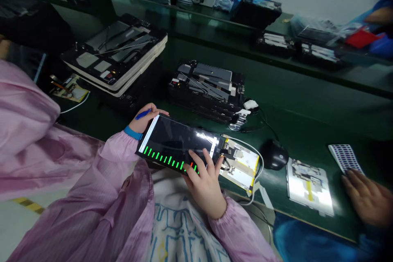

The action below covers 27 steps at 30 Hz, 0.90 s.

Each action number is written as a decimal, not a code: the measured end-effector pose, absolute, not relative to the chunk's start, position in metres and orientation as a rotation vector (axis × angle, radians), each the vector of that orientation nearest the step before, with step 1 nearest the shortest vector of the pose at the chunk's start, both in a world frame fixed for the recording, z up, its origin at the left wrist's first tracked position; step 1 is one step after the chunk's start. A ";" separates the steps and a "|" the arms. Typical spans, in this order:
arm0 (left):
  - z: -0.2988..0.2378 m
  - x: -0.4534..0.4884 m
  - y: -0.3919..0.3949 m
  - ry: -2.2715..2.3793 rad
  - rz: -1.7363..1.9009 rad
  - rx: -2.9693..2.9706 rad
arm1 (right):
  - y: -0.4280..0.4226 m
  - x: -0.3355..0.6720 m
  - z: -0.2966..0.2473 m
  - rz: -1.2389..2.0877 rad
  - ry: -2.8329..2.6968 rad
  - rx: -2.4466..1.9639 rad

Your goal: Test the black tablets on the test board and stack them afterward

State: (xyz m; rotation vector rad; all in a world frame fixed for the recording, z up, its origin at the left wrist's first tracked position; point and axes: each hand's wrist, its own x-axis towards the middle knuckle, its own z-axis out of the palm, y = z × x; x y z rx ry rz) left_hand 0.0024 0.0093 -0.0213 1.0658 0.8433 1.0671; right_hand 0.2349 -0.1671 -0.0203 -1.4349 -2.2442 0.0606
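A tablet (179, 141) with a dark lit screen lies tilted at the near table edge; a row of green bars and one red bar runs along its lower edge. My left hand (144, 118) grips the tablet's upper left corner and also holds a blue pen (143, 114) between its fingers. My right hand (205, 180) rests on the tablet's lower right, fingers spread with fingertips on the screen. Both arms wear pink sleeves.
An open device back (241, 163) with a cable lies beside the tablet, with a black mouse (275, 154) to its right. Stacks of trays with tablet parts (118, 55) (208, 86) stand behind. A co-worker's hand (367, 196) rests at the right by another unit (310, 186).
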 end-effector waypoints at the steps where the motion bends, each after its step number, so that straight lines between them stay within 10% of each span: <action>1: -0.021 0.002 0.009 0.848 1.062 1.059 | -0.167 0.234 -0.020 0.067 -2.240 -1.434; 27: 0.001 0.007 0.018 0.969 1.023 1.086 | -0.062 0.359 -0.041 0.137 -1.930 -1.978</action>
